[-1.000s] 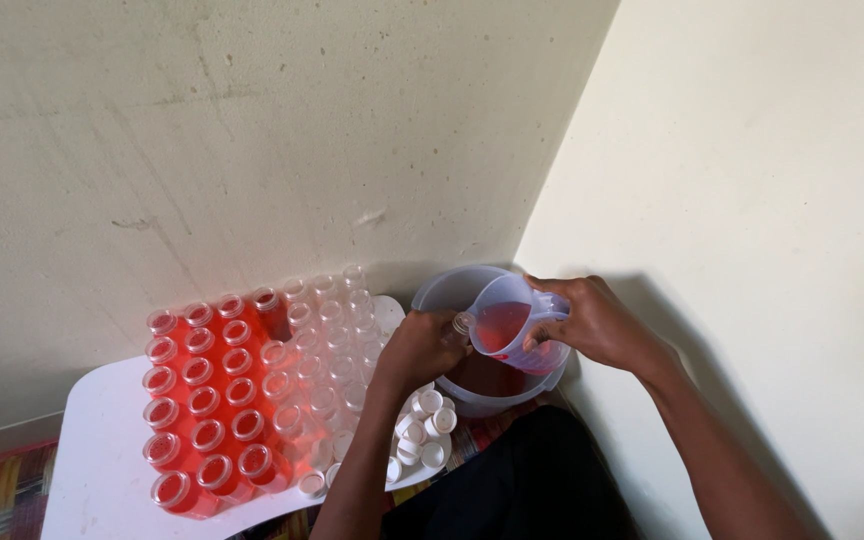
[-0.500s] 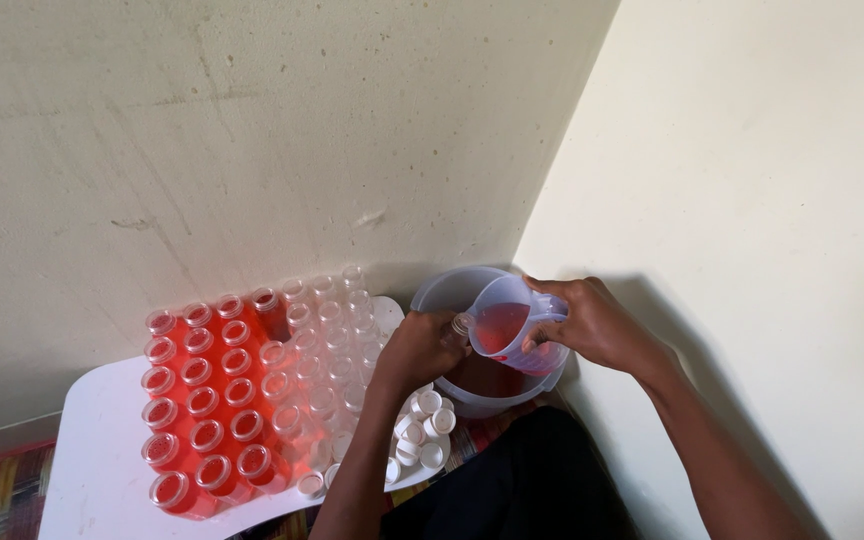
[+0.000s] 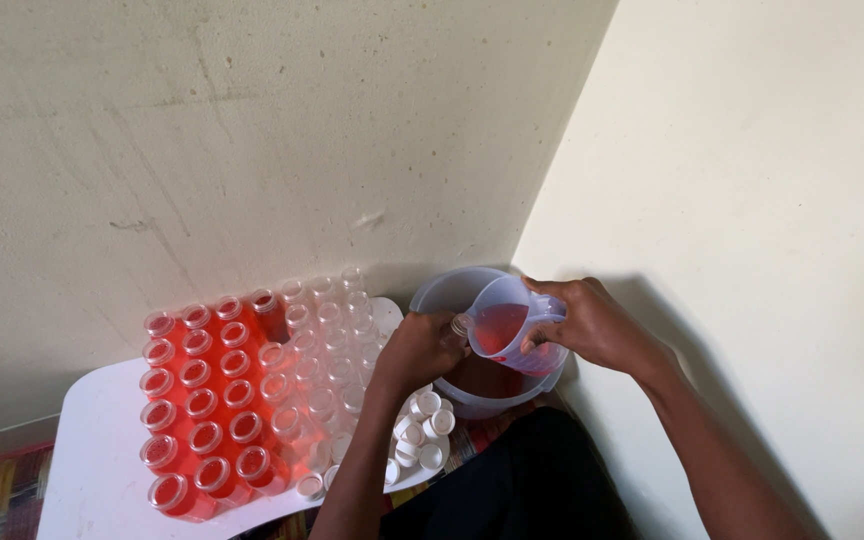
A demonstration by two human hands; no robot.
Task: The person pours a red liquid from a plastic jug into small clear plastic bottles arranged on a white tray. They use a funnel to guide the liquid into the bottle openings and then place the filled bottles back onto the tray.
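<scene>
Above the bucket (image 3: 447,300), right fingers (image 3: 542,335) grip a red-filled jug (image 3: 504,332); left fingers (image 3: 442,345) clasp a bottle (image 3: 460,324).

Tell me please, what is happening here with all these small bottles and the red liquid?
A person is pouring red liquid from a clear jug, held in the right hand, into a small bottle held in the left hand, over a clear bucket with red liquid in it. On the white table, the left rows of bottles are filled red and the empty bottles stand beside them. White caps lie loose near the bucket.
</scene>
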